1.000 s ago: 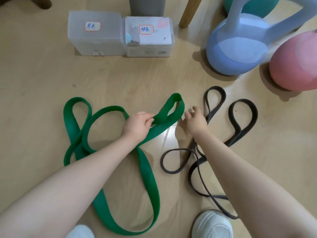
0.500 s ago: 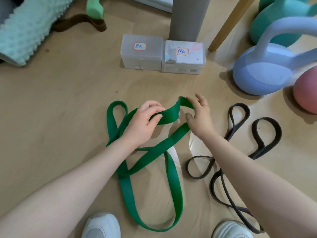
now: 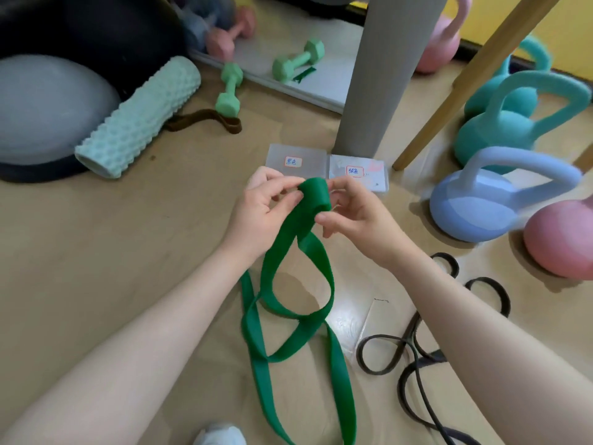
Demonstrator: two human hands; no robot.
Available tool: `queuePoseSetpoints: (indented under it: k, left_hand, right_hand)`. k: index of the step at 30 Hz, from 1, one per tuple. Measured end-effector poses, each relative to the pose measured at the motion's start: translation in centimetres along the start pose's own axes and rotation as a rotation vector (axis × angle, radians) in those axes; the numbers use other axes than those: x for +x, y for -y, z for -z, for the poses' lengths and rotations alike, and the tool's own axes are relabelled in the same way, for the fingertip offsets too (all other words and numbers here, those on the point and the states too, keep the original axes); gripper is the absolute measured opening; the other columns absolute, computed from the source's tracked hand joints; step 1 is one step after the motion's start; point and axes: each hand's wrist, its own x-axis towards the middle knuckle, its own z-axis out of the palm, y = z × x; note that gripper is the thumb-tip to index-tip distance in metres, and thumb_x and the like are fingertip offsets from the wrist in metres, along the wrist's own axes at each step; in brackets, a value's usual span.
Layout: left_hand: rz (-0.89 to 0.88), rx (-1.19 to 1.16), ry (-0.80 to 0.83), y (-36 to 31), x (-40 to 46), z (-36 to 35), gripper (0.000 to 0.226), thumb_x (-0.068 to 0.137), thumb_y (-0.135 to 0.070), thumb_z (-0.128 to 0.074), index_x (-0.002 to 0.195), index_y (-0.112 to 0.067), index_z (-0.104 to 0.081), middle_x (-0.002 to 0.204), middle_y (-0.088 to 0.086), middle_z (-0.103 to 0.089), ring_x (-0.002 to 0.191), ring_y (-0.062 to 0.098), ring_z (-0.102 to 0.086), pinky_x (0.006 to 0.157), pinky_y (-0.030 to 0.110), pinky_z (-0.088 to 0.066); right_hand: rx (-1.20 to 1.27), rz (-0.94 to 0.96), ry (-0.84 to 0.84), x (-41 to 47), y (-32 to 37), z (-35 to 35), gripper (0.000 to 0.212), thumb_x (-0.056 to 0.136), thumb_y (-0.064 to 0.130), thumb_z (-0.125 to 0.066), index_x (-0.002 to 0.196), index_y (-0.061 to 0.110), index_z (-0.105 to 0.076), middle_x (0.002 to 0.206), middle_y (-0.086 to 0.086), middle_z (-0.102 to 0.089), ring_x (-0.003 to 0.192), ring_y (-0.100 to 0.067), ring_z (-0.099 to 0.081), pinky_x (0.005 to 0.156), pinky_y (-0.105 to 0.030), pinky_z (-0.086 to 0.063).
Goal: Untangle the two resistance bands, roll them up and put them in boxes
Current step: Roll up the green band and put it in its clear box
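Note:
A wide green resistance band (image 3: 288, 329) hangs from both my hands, its top end curled into a small roll held above the floor. My left hand (image 3: 260, 207) pinches the roll's left side; my right hand (image 3: 349, 213) pinches its right side. The rest of the green band trails down in twisted loops onto the wooden floor. A thin black resistance band (image 3: 414, 351) lies loose in loops on the floor to the right, partly hidden by my right forearm. Two clear plastic boxes sit side by side beyond my hands: the left box (image 3: 295, 160) and the right box (image 3: 365, 171), each with a label.
A grey post (image 3: 385, 69) and a wooden leg (image 3: 462, 88) rise behind the boxes. Blue (image 3: 481, 203), pink (image 3: 564, 239) and teal (image 3: 500, 130) kettlebells stand at right. A mint foam roller (image 3: 138, 120), green dumbbells (image 3: 229, 89) and a grey ball (image 3: 45, 107) lie at left. My shoe (image 3: 221, 435) shows at the bottom.
Both hands have lifted the green band's end off the floor and curled it into a small roll. The view has tilted up, showing more of the room.

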Motion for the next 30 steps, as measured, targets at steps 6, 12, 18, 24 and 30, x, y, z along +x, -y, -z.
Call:
queuePoseSetpoints:
  k: [6, 12, 18, 24, 30]
  left_hand:
    - [0.26, -0.365, -0.013, -4.2, 0.2, 0.4, 0.025, 0.096, -0.007, -0.045, 0.094, -0.026, -0.062, 0.095, -0.001, -0.065, 0.087, 0.01, -0.064, 0.076, 0.024, -0.053]
    - [0.39, -0.521, -0.04, -5.0, -1.8, -0.1, 0.017, 0.096, -0.023, -0.045, 0.1, -0.023, -0.062, 0.1, -0.001, -0.07, 0.094, 0.009, -0.067, 0.085, 0.023, -0.053]
    - [0.35, -0.251, -0.141, -4.2, -2.3, -0.3, 0.02, 0.088, -0.01, -0.06, 0.096, -0.029, -0.059, 0.1, 0.001, -0.07, 0.095, 0.016, -0.067, 0.089, 0.041, -0.053]
    - [0.319, -0.337, 0.0, -6.0, -1.7, -0.6, 0.021, 0.092, -0.004, -0.052, 0.097, -0.023, -0.06, 0.093, 0.001, -0.07, 0.086, 0.012, -0.068, 0.074, 0.027, -0.055]
    - [0.362, -0.462, -0.036, -7.7, 0.0, -0.7, 0.015, 0.092, -0.008, -0.052, 0.099, -0.018, -0.06, 0.091, 0.0, -0.069, 0.086, 0.013, -0.068, 0.071, 0.027, -0.057]
  right_hand:
    - [-0.057, 0.034, -0.17, 0.7, 4.1, -1.6, 0.027, 0.076, 0.01, -0.074, 0.091, 0.02, -0.053, 0.078, -0.011, -0.067, 0.072, -0.029, -0.068, 0.078, -0.05, -0.055]
    - [-0.198, -0.015, -0.294, 0.2, 3.2, -2.2, 0.032, 0.074, 0.018, -0.077, 0.087, 0.029, -0.05, 0.075, 0.003, -0.064, 0.077, -0.021, -0.066, 0.078, -0.04, -0.055]
    - [-0.041, -0.004, -0.138, -1.6, 1.2, -2.2, 0.04, 0.081, 0.003, -0.067, 0.113, 0.023, -0.055, 0.088, 0.006, -0.064, 0.085, -0.013, -0.064, 0.088, -0.032, -0.052]
    - [0.066, -0.154, -0.021, -2.3, -1.2, -0.6, 0.047, 0.086, 0.013, -0.064, 0.126, 0.033, -0.05, 0.127, 0.01, -0.056, 0.118, -0.007, -0.051, 0.101, -0.033, -0.041]
    - [0.14, -0.214, -0.101, -2.9, -0.6, 0.3, 0.014, 0.086, 0.004, -0.061, 0.097, 0.013, -0.061, 0.091, 0.002, -0.069, 0.081, -0.005, -0.066, 0.076, -0.02, -0.053]
